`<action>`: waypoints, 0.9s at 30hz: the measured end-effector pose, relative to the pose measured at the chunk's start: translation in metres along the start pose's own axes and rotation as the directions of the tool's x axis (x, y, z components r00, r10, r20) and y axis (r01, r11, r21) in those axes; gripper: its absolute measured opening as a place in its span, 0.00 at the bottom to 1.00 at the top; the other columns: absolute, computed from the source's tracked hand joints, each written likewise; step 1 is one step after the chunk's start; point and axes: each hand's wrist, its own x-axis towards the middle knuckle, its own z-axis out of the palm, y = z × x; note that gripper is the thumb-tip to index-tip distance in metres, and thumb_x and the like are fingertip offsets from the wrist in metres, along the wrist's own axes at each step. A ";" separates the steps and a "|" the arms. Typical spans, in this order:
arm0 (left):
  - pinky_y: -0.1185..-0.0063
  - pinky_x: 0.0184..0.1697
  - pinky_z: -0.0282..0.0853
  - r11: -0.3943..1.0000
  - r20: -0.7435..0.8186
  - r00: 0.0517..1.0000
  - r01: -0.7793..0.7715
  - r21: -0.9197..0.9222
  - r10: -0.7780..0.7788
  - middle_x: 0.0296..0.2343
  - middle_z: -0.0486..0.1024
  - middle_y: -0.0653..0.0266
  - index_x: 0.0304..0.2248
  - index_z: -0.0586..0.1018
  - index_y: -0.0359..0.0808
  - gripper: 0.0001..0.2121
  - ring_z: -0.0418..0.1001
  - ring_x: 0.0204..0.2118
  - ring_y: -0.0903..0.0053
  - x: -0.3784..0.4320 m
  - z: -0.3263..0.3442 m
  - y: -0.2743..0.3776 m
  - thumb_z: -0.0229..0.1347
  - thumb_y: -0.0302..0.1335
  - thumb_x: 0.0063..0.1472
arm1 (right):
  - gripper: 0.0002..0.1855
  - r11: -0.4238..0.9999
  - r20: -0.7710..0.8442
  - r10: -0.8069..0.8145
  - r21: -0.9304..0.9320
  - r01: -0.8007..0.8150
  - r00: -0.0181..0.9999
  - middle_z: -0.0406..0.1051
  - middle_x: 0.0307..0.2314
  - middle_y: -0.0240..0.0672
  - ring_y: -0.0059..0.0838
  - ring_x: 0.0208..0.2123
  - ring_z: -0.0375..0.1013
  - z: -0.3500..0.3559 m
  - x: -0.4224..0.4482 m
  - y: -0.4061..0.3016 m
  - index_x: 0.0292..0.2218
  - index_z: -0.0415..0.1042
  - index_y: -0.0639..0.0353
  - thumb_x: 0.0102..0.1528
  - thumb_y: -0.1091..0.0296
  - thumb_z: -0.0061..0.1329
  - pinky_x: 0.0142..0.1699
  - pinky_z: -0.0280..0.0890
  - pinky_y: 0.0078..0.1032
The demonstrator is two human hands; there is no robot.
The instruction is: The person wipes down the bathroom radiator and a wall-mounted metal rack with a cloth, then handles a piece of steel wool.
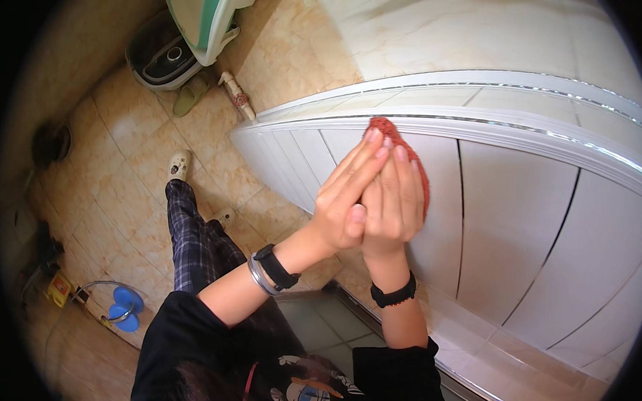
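A red cloth (384, 128) is bunched up between my two hands, its rough pile showing past the fingertips and along the right side. My right hand (393, 203) is wrapped against it with the fingers side by side. Over its left edge leans my left hand (340, 201), fingertips resting at the upper end of the cloth and thumb across the right palm's heel. The hands hide most of the cloth. Behind them is a white panelled front (503, 219), topped by a white ledge with a shiny metal strip (517, 128). Whether the cloth touches it I cannot tell.
Beige tiles (133, 192) cover the floor at left. A pipe with a red valve (240, 99) stands by the panel's far end. Beyond are a dark foot-bath-like appliance (169, 54), a green slipper (190, 95) and a green-white plastic tub (200, 18). Blue round objects (125, 307) lie lower left.
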 end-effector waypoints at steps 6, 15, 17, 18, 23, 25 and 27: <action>0.67 0.55 0.58 0.992 -0.015 0.993 0.118 0.042 -0.118 0.47 0.63 0.34 0.46 0.67 0.18 0.27 0.63 0.52 0.48 -0.028 -0.013 -0.050 0.32 0.37 0.63 | 0.14 0.999 0.037 -0.009 0.054 0.007 0.999 0.74 0.34 0.36 0.31 0.44 0.71 0.058 -0.029 -0.014 0.29 0.76 0.64 0.56 0.71 0.37 0.50 0.66 0.25; 0.67 0.56 0.57 0.963 -0.012 0.967 0.255 0.089 -0.255 0.48 0.62 0.33 0.47 0.66 0.18 0.27 0.61 0.53 0.48 -0.063 -0.033 -0.093 0.31 0.38 0.64 | 0.13 0.994 0.133 -0.046 0.100 0.033 0.990 0.74 0.35 0.37 0.31 0.46 0.70 0.105 -0.061 -0.033 0.31 0.76 0.64 0.54 0.73 0.38 0.52 0.64 0.25; 0.68 0.56 0.57 0.953 0.007 0.957 0.288 0.092 -0.289 0.49 0.61 0.34 0.47 0.66 0.19 0.28 0.61 0.53 0.49 -0.073 -0.045 -0.105 0.31 0.39 0.64 | 0.13 0.992 0.188 -0.058 0.120 0.036 0.980 0.74 0.35 0.37 0.31 0.46 0.69 0.116 -0.067 -0.044 0.31 0.76 0.64 0.55 0.72 0.38 0.52 0.64 0.25; 0.68 0.56 0.56 0.941 0.007 0.945 0.326 0.090 -0.328 0.50 0.60 0.35 0.48 0.65 0.19 0.27 0.60 0.54 0.49 -0.076 -0.051 -0.112 0.31 0.39 0.64 | 0.12 0.990 0.197 -0.058 0.138 0.031 0.979 0.74 0.35 0.37 0.30 0.46 0.69 0.125 -0.069 -0.049 0.31 0.76 0.64 0.54 0.72 0.39 0.52 0.64 0.25; 0.69 0.58 0.54 0.926 0.080 0.925 0.361 0.109 -0.371 0.52 0.58 0.37 0.51 0.62 0.21 0.26 0.58 0.56 0.51 -0.092 -0.076 -0.143 0.30 0.38 0.65 | 0.11 0.987 0.223 -0.099 0.143 0.068 0.970 0.74 0.35 0.38 0.31 0.46 0.70 0.162 -0.095 -0.069 0.31 0.76 0.64 0.52 0.72 0.41 0.52 0.64 0.26; 0.68 0.57 0.55 0.950 0.075 0.949 0.300 0.081 -0.306 0.52 0.57 0.38 0.51 0.62 0.21 0.26 0.58 0.56 0.51 -0.092 -0.075 -0.146 0.30 0.37 0.65 | 0.10 0.971 0.244 -0.011 0.234 -0.048 0.970 0.74 0.36 0.38 0.32 0.45 0.70 0.154 -0.086 -0.072 0.31 0.76 0.64 0.51 0.73 0.42 0.52 0.64 0.26; 0.67 0.57 0.55 0.933 0.120 0.926 0.348 0.093 -0.357 0.52 0.58 0.37 0.51 0.61 0.20 0.26 0.58 0.55 0.49 -0.086 -0.071 -0.126 0.30 0.37 0.65 | 0.09 0.952 0.281 0.040 0.279 -0.121 0.959 0.74 0.36 0.39 0.33 0.45 0.71 0.135 -0.084 -0.069 0.30 0.76 0.63 0.51 0.74 0.43 0.51 0.65 0.27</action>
